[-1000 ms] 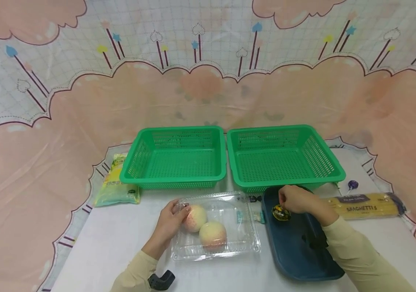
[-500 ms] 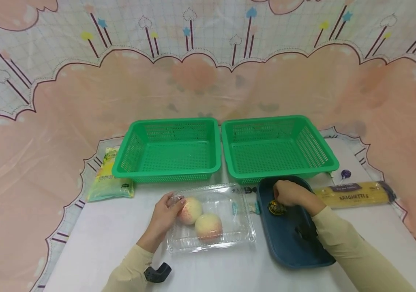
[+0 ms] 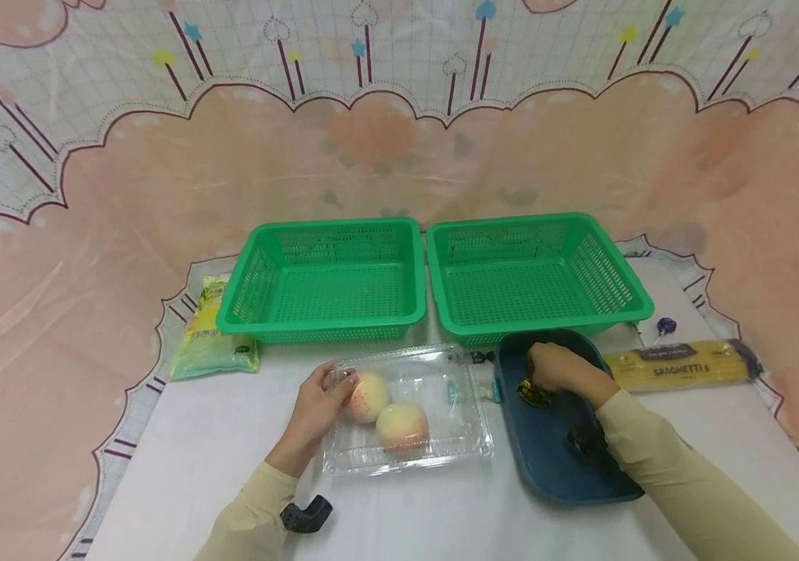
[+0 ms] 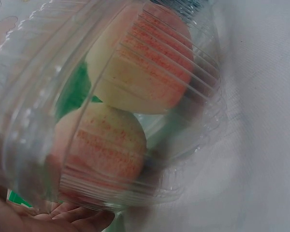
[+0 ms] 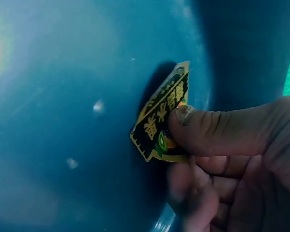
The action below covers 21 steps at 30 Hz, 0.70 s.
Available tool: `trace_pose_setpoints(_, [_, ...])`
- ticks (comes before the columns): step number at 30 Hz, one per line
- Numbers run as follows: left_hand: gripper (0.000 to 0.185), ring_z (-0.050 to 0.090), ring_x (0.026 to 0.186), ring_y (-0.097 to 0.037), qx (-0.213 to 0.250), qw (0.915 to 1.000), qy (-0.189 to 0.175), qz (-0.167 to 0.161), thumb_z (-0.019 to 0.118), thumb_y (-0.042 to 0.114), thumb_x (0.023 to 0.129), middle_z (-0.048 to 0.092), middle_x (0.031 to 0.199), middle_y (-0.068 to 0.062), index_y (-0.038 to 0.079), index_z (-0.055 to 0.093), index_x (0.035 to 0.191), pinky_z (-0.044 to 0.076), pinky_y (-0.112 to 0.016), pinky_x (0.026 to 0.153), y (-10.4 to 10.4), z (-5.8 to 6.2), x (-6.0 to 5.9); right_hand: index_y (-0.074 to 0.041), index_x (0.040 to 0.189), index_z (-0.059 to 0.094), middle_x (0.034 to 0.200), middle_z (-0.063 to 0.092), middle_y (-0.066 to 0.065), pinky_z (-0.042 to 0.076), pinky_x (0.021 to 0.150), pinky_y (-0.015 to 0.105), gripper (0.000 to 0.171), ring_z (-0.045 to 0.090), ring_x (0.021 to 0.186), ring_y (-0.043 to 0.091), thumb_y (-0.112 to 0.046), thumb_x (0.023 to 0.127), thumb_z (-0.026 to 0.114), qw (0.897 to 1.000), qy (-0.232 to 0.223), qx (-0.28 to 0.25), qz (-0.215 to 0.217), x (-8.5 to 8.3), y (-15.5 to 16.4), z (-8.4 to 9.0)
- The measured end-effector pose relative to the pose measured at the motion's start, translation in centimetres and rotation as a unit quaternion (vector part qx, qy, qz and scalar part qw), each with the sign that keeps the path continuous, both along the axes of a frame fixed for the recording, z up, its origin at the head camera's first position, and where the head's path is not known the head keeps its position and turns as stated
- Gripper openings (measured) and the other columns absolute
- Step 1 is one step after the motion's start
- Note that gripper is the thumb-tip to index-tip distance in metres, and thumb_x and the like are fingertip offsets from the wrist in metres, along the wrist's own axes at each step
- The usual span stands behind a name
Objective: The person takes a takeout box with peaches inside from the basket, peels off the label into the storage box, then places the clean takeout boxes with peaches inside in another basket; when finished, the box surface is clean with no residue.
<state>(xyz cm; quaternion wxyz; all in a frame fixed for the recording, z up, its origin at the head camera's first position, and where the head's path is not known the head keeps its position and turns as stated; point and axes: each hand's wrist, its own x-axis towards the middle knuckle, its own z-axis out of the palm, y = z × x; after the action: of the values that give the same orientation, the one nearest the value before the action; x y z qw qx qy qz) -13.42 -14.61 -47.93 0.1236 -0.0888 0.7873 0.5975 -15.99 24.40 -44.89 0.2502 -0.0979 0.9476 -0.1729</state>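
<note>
My left hand [image 3: 318,405] grips the left side of a clear plastic clamshell box [image 3: 441,436], thumb over the top edge. Two pale peaches [image 3: 402,426] with a red blush show through its wall; they fill most of the left wrist view, with fingers [image 4: 82,217] at the box's lower edge. Inside a dark blue basin [image 3: 547,475], my right hand [image 3: 564,370] pinches a black-and-gold fruit label [image 5: 159,118] between thumb and fingers. The right wrist view shows the label bent, with characters and small fruit pictures, close over the basin's surface.
Two green baskets [image 3: 343,331] [image 3: 547,319] stand side by side behind. A yellow-green bag [image 3: 213,343] lies left, a spaghetti pack [image 3: 680,366] right, with a purple lollipop [image 3: 666,326] behind it. Small wrapped sweets [image 3: 489,389] lie between box and basin.
The label in my right hand has turned from a rounder, face-on look to a narrower, bent one. My left hand keeps its hold on the box. The head view has shifted slightly.
</note>
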Motion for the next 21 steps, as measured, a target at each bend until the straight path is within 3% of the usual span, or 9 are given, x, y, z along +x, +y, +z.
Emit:
trace_pose_setpoints(7, [0.068, 0.047, 0.146, -0.044, -0.003, 1.0, -0.003, -0.002, 0.063, 0.022, 0.106, 0.054, 0.151, -0.028, -0.007, 0.031, 0.158, 0.041, -0.054, 0.119, 0.0, 0.1, 0.0, -0.013, 0.072, 0.049, 0.064, 0.04, 0.001, 0.032, 0.055, 0.03, 0.029, 0.037, 0.058, 0.016, 0.003, 0.095, 0.056, 0.997, 0.021, 0.064, -0.025, 0.3, -0.2, 0.0])
trace_pose_setpoints(11, [0.068, 0.047, 0.145, -0.044, 0.0, 1.0, -0.003, -0.001, 0.064, 0.021, 0.105, 0.054, 0.151, -0.029, -0.008, 0.032, 0.157, 0.041, -0.054, 0.119, -0.1, 0.0, 0.0, -0.011, 0.077, 0.056, 0.069, 0.051, 0.005, 0.035, 0.057, 0.032, 0.022, 0.043, 0.061, 0.019, -0.001, 0.095, 0.062, 0.995, 0.037, 0.09, -0.012, 0.3, -0.3, -0.1])
trace_pose_setpoints(16, [0.069, 0.048, 0.144, -0.043, 0.006, 1.0, -0.003, -0.001, 0.065, 0.022, 0.105, 0.054, 0.15, -0.029, -0.008, 0.032, 0.158, 0.043, -0.053, 0.119, 0.0, 0.0, 0.0, -0.011, 0.075, 0.055, 0.067, 0.048, 0.003, 0.035, 0.055, 0.029, 0.024, 0.041, 0.06, 0.017, 0.001, 0.094, 0.063, 0.997, 0.029, 0.067, 0.03, 0.6, -0.7, -0.2])
trace_pose_setpoints(21, [0.069, 0.05, 0.144, -0.042, 0.007, 0.9999, -0.007, 0.002, 0.065, 0.022, 0.105, 0.055, 0.15, -0.028, -0.007, 0.032, 0.158, 0.043, -0.052, 0.118, -0.1, 0.1, 0.0, -0.013, 0.069, 0.055, 0.064, 0.05, 0.001, 0.037, 0.053, 0.027, 0.027, 0.043, 0.058, 0.015, 0.001, 0.088, 0.069, 0.997, 0.012, 0.066, 0.044, 0.4, -1.2, -0.3])
